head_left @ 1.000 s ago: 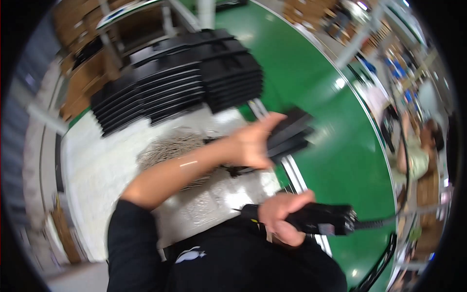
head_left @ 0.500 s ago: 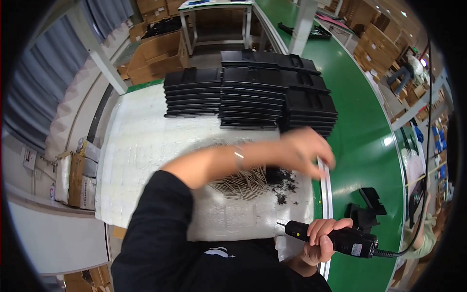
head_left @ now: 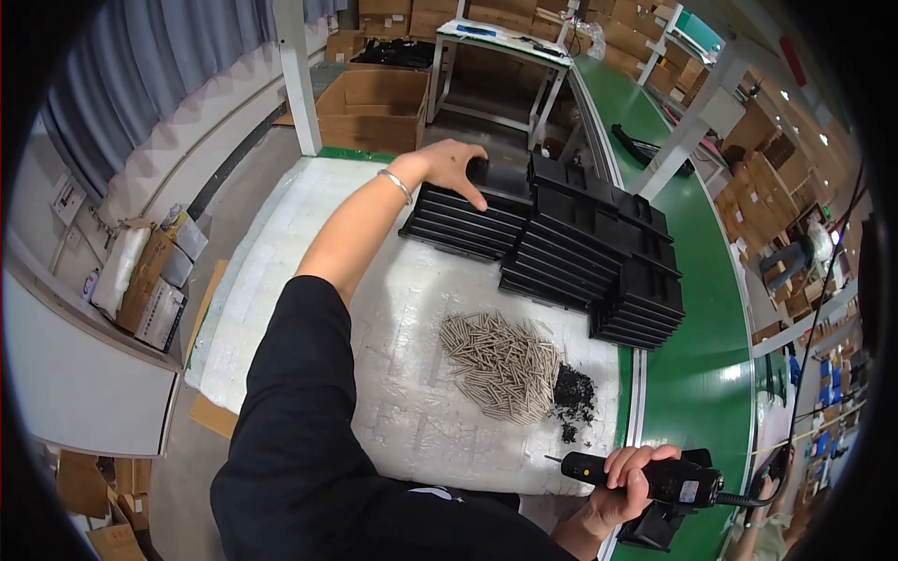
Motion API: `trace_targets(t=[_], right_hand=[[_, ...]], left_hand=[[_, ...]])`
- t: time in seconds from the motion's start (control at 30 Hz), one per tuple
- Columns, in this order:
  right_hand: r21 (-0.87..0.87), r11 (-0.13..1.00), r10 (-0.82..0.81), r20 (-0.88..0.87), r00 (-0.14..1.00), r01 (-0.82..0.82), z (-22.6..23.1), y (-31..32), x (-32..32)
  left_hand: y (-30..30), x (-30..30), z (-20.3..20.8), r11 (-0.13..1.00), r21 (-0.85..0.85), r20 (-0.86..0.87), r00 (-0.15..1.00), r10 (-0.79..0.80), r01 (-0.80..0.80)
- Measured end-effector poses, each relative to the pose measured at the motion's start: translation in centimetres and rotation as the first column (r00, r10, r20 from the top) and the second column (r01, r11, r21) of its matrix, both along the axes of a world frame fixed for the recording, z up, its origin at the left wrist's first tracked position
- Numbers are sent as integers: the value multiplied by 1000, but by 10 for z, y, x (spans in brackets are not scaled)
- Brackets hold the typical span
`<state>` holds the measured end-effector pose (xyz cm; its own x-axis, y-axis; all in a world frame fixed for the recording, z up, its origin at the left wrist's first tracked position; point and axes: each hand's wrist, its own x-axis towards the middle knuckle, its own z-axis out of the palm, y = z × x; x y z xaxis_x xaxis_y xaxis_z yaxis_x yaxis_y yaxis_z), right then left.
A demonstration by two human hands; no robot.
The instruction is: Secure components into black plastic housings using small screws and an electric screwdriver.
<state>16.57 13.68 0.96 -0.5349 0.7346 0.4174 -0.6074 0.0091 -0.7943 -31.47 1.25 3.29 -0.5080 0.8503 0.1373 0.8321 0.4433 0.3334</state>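
My left hand reaches over the left stack of black plastic panels, thumb and fingers apart at the near corner of the top panel. I cannot make out any grip on it. At the lower right, my right hand is wrapped round a black electric screwdriver, its bit pointing left and its cord running off to the right. Between my arms lies a heap of slim metal pins, with a pile of small black screws against its right side.
More stacked black panels stand to the right of my left hand. White padding covers the table. A green work surface runs along the right, with a black part below the screwdriver. An open cardboard box sits beyond the table.
My left hand has swung from the right, over the screws, to the far left stack. My right hand still holds the screwdriver. The view has turned, shifting the scene.
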Motion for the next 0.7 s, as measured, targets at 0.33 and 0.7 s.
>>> trace_targets(t=[0.33, 0.7], right_hand=[[137, 985, -99, -83, 992, 110, 8, 28, -27], [121, 961, -250, 12, 968, 247, -19, 52, -8]], left_hand=[[-90, 197, -1, 936, 345, 17, 996, -85, 74], [-87, 353, -74, 999, 54, 237, 971, -16, 3]])
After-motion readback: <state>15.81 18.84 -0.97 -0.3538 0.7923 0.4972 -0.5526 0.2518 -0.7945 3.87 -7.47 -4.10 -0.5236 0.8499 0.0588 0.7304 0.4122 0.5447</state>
